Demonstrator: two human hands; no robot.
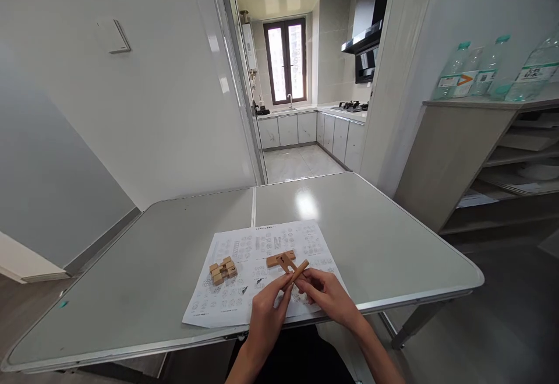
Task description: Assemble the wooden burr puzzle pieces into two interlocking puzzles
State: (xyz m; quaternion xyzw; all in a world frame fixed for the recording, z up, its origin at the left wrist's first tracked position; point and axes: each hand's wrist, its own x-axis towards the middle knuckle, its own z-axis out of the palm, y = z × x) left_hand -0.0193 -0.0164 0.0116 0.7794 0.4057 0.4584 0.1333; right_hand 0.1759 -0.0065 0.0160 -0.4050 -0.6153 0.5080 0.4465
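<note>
Both hands meet over a printed instruction sheet [244,308] on a grey folding table [393,244]. My left hand [267,314] and my right hand [328,295] are closed together on a wooden puzzle piece [299,271], a short bar held tilted. Just beyond the fingers lie other joined wooden bars [280,259] on the sheet. A small cluster of wooden blocks [223,270] rests on the sheet's left part, apart from both hands.
A shelf unit [489,157] with water bottles [454,72] on top stands to the right. Behind the table a doorway opens into a kitchen with white cabinets [305,127]. A white wall [131,110] rises on the left.
</note>
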